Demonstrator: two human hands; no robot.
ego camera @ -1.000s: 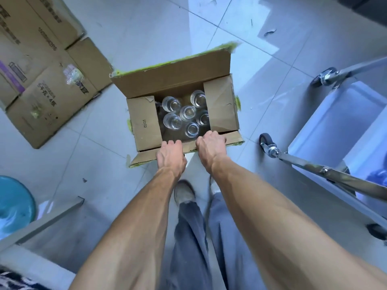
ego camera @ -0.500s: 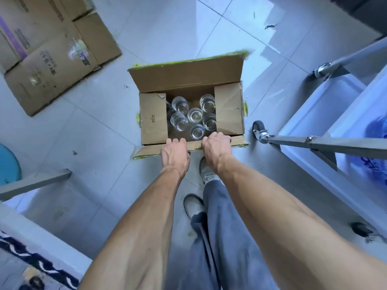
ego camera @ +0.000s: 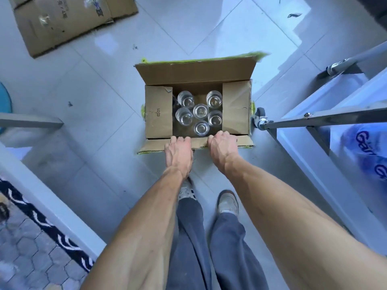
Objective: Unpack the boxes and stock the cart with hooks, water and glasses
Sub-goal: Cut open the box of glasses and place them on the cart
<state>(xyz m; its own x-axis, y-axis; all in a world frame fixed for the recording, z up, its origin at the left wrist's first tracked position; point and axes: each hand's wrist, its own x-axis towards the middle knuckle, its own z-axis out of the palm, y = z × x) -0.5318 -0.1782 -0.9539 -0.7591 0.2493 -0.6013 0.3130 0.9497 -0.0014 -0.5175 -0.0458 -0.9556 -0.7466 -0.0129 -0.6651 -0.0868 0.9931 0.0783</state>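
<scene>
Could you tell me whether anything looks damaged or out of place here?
The box has ragged green tape along its flaps, a flattened carton lies on the floor, and the glasses stand loosely, not in rows.

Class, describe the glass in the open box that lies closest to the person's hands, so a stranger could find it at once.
Find the open cardboard box on the floor, beside the cart. Six glasses stand inside. The nearest glass sits alone at the near edge, just beyond the right hand.
</scene>
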